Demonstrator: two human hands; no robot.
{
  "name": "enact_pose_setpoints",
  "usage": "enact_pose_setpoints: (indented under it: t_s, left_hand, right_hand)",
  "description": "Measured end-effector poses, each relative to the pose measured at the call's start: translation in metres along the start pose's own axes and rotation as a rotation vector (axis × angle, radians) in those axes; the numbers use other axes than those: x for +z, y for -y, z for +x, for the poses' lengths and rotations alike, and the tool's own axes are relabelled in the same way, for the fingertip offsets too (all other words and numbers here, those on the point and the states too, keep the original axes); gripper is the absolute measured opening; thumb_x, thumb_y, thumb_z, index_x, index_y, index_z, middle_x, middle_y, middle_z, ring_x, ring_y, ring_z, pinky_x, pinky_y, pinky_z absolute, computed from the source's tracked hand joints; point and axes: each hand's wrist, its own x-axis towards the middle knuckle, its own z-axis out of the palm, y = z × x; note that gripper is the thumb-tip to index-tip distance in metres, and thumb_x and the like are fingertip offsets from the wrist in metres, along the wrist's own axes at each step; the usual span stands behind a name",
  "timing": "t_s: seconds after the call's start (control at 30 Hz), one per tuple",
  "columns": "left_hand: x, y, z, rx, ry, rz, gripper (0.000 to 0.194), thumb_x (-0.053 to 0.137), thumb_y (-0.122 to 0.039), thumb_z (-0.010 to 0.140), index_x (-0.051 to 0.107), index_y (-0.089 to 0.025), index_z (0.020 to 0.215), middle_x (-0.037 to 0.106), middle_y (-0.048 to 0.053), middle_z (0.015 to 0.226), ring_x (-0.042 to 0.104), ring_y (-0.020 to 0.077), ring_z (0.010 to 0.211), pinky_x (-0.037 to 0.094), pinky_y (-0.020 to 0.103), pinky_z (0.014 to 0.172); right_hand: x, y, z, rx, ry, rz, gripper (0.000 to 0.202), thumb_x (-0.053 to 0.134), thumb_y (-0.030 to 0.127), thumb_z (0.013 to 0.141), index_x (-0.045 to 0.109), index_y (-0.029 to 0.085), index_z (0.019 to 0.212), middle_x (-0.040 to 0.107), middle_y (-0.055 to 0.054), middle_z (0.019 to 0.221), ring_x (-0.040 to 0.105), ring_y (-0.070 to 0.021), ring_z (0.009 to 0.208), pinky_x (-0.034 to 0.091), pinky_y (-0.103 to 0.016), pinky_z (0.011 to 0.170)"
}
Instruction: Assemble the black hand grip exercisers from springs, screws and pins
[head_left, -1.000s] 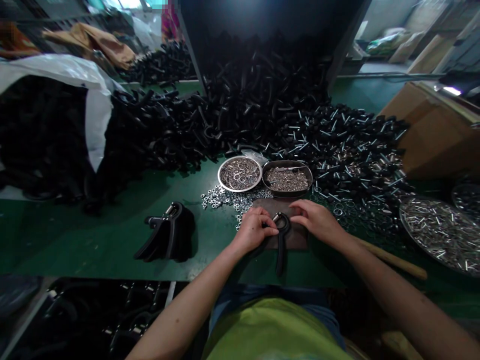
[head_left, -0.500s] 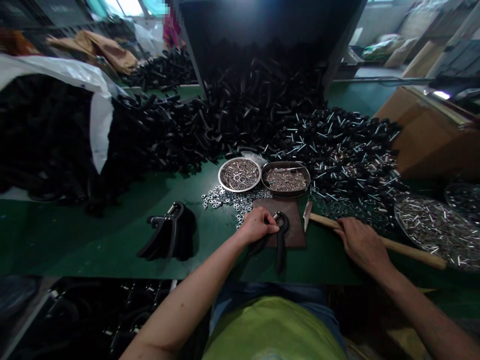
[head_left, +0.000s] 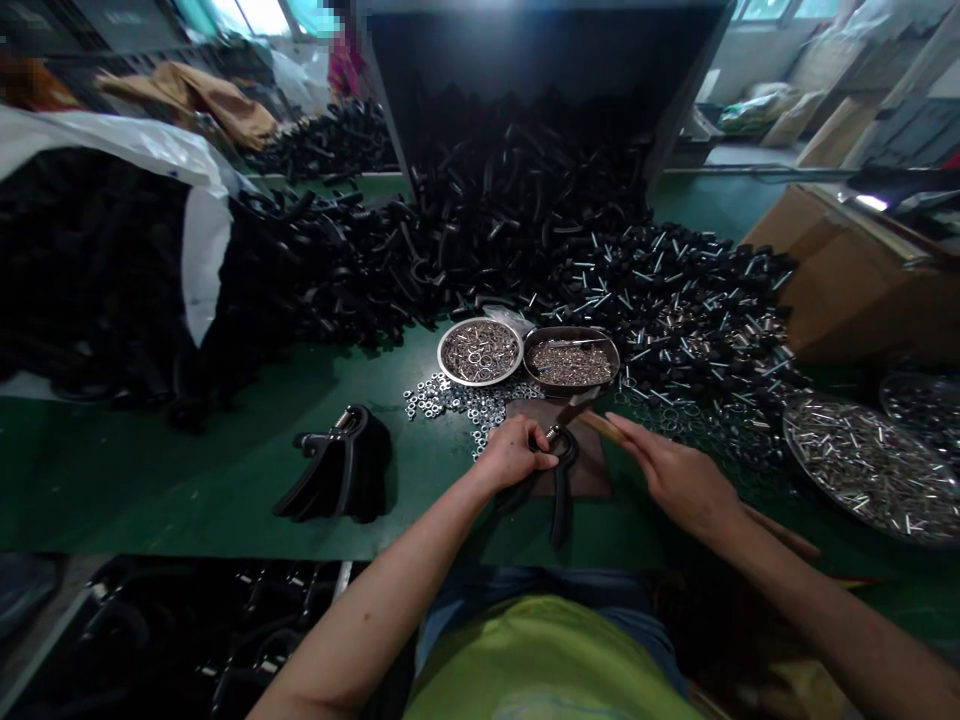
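Observation:
A black plastic clamp-like part lies partly on a brown square plate. My left hand is closed on it near its top, beside a small metal spring. My right hand is wrapped round the wooden handle of a hammer, whose head is over the upper end of the black part; whether they touch I cannot tell. Small metal nuts are scattered behind my left hand. Just past them stand a round dish of rings and pins and a dark dish of small metal pieces.
Assembled black parts stand at the left. Heaps of black pieces spread across the back, with black-headed bolts to the right. A large tray of pins and a cardboard box are on the right.
My right hand has moved left with the hammer, bringing its head from beside the plate to over the black part. My left hand has stayed in place.

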Motion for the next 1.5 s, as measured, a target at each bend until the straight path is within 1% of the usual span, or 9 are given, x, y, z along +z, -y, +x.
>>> enact_pose_setpoints:
  t_s: [0.13,0.3,0.47,0.57,0.73,0.9,1.0,1.23,1.5]
  left_hand:
    - [-0.001,-0.001,0.000,0.029,-0.013,0.027,0.020,0.074,-0.030,0.062,0.062,-0.019,0.074,0.059,0.000,0.084,0.053,0.0170,0.083,0.040,0.027,0.075]
    - [0.005,0.002,-0.011,0.096,-0.141,0.136,0.030,0.076,-0.034,0.062,0.059,-0.019,0.082,0.057,0.003,0.091,0.052,0.0214,0.093,0.039,0.033,0.081]
    - [0.020,0.012,-0.048,0.103,-0.446,0.241,0.051,0.077,-0.037,0.062,0.050,-0.020,0.102,0.048,0.010,0.119,0.045,0.0265,0.111,0.037,0.039,0.089]
    - [0.028,0.017,-0.064,0.067,-0.357,0.238,0.028,0.066,-0.034,0.074,0.050,-0.022,0.094,0.056,0.006,0.099,0.052,0.0226,0.095,0.041,0.034,0.079]
    - [0.031,0.020,-0.066,0.043,-0.273,0.243,0.011,0.056,-0.030,0.080,0.049,-0.023,0.083,0.059,0.004,0.086,0.056,0.0200,0.082,0.040,0.029,0.066]
    - [0.030,0.019,-0.062,0.032,-0.263,0.266,0.013,0.057,-0.031,0.078,0.050,-0.022,0.084,0.061,0.004,0.085,0.057,0.0194,0.079,0.039,0.028,0.064]
    - [0.026,0.015,-0.059,0.018,-0.224,0.290,0.014,0.058,-0.033,0.077,0.052,-0.022,0.084,0.063,0.004,0.083,0.058,0.0197,0.076,0.037,0.027,0.061]
    - [-0.060,0.018,-0.077,-0.043,-0.374,0.429,0.017,0.056,-0.037,0.078,0.059,-0.020,0.082,0.064,0.003,0.076,0.059,0.0183,0.069,0.035,0.026,0.059]
    - [-0.176,0.094,-0.143,-0.493,-0.473,0.600,0.033,0.047,-0.050,0.080,0.062,-0.022,0.091,0.066,0.002,0.079,0.060,0.0181,0.070,0.036,0.024,0.057]
  right_hand:
    - [0.002,0.000,-0.003,0.021,-0.263,0.076,0.047,0.034,0.023,0.092,0.037,0.027,0.139,0.058,-0.006,0.127,0.063,-0.0207,0.103,0.052,-0.032,0.084]
    - [0.013,-0.006,0.002,0.023,0.063,-0.045,0.043,0.041,0.029,0.090,0.045,0.031,0.133,0.068,-0.004,0.110,0.068,-0.0230,0.089,0.055,-0.034,0.073]
    - [-0.020,0.015,-0.017,-0.015,-0.155,0.099,0.042,0.034,0.029,0.093,0.043,0.029,0.134,0.069,-0.005,0.107,0.068,-0.0204,0.084,0.055,-0.033,0.071]
    - [-0.016,0.019,-0.034,-0.033,-0.355,0.091,0.040,0.031,0.028,0.092,0.050,0.026,0.128,0.071,-0.006,0.078,0.067,-0.0200,0.063,0.055,-0.032,0.061]
    - [0.006,0.011,-0.031,-0.115,0.046,-0.042,0.040,0.037,0.028,0.090,0.050,0.030,0.128,0.071,-0.004,0.100,0.069,-0.0209,0.074,0.056,-0.033,0.066]
    - [0.003,0.012,-0.031,-0.080,-0.165,0.004,0.044,0.031,0.024,0.092,0.043,0.024,0.135,0.070,-0.008,0.103,0.068,-0.0201,0.084,0.054,-0.030,0.070]
    - [0.015,0.002,-0.035,-0.128,-0.007,-0.093,0.044,0.035,0.025,0.091,0.045,0.028,0.133,0.071,-0.005,0.095,0.068,-0.0198,0.072,0.053,-0.029,0.058]
    - [0.031,-0.047,-0.051,-0.066,-0.228,-0.356,0.056,0.040,0.032,0.090,0.023,0.041,0.143,0.069,-0.004,0.097,0.064,-0.0224,0.067,0.043,-0.034,0.051]
    - [0.046,-0.113,-0.072,-0.145,-0.269,-0.511,0.058,0.037,0.035,0.089,0.025,0.027,0.145,0.062,-0.008,0.074,0.058,-0.0273,0.068,0.036,-0.037,0.055]
